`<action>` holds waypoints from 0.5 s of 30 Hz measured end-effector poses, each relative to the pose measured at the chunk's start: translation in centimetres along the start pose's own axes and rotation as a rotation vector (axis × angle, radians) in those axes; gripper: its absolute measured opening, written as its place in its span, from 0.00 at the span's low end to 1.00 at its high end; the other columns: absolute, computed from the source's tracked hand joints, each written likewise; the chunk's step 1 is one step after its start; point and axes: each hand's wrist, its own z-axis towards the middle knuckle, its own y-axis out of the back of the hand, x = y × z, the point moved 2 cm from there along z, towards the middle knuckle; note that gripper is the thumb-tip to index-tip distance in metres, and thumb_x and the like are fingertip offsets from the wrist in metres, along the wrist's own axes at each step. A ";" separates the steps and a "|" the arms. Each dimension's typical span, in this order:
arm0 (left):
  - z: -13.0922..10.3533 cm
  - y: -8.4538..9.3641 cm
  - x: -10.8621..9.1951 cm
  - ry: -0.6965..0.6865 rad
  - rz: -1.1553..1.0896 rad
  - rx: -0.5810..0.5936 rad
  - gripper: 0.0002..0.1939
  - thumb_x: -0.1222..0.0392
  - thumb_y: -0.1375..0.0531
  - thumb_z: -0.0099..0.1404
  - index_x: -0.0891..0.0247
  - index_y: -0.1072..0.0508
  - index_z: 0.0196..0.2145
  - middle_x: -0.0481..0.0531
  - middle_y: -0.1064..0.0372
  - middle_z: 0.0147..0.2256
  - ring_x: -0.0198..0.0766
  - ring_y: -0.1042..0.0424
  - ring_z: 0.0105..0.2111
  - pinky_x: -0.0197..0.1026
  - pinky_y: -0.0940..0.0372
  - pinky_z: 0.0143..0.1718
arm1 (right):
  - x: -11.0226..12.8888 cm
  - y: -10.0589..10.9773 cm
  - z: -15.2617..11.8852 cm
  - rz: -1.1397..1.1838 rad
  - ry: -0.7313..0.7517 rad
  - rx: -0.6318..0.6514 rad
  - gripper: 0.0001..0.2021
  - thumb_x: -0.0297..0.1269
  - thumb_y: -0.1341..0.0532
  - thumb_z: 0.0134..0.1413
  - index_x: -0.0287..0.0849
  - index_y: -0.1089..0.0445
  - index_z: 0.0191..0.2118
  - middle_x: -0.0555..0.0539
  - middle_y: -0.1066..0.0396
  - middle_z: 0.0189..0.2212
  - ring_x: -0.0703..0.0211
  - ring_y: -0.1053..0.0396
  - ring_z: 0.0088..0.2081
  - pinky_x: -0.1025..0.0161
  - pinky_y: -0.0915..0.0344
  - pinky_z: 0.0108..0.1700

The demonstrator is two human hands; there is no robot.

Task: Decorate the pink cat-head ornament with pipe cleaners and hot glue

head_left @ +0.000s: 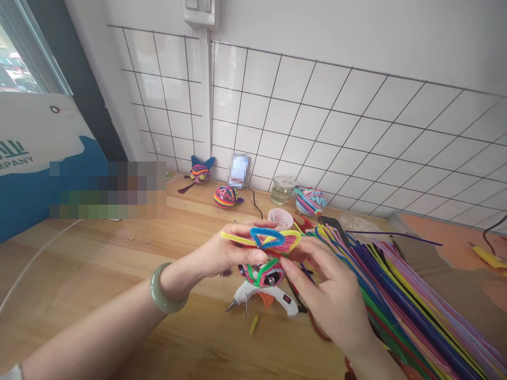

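Note:
Between my two hands is a pipe-cleaner figure (pixel 264 274) with green strands, pink-edged dark eyes and blue and yellow loops on top. My left hand (pixel 233 247) wears a pale green bangle and closes on the figure's upper left side, thumb in front. At the upper right side, my right hand (pixel 322 279) pinches near the green and red strands; its other fingers curl behind. The figure is above a white hot glue gun (pixel 285 300) lying on the table, nozzle to the left. A short yellow piece (pixel 254 324) lies in front of the glue gun.
Many coloured pipe cleaners (pixel 420 301) spread across the right side. Behind my hands are a pink cup (pixel 280 217), a lidded glass (pixel 282 191) and several decorated balls, one a striped ball (pixel 225 197). A wire grid (pixel 277 95) covers the wall; a blue-and-white bag (pixel 47 142) stands left.

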 end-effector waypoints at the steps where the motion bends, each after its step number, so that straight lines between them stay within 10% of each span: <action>1: 0.0 0.0 -0.1 -0.017 0.008 0.005 0.23 0.52 0.31 0.53 0.60 0.23 0.46 0.59 0.38 0.60 0.53 0.35 0.56 0.47 0.36 0.52 | -0.1 0.0 0.0 0.058 -0.049 0.027 0.03 0.35 0.40 0.58 0.46 0.30 0.39 0.48 0.30 0.37 0.58 0.31 0.38 0.61 0.32 0.42; 15: 0.2 0.1 0.1 -0.096 0.020 0.092 0.15 0.55 0.31 0.54 0.57 0.21 0.41 0.57 0.34 0.57 0.54 0.41 0.60 0.52 0.39 0.55 | -1.5 -0.3 0.5 0.534 -0.429 0.259 0.09 0.43 0.33 0.51 0.44 0.27 0.34 0.50 0.30 0.29 0.60 0.32 0.33 0.58 0.30 0.44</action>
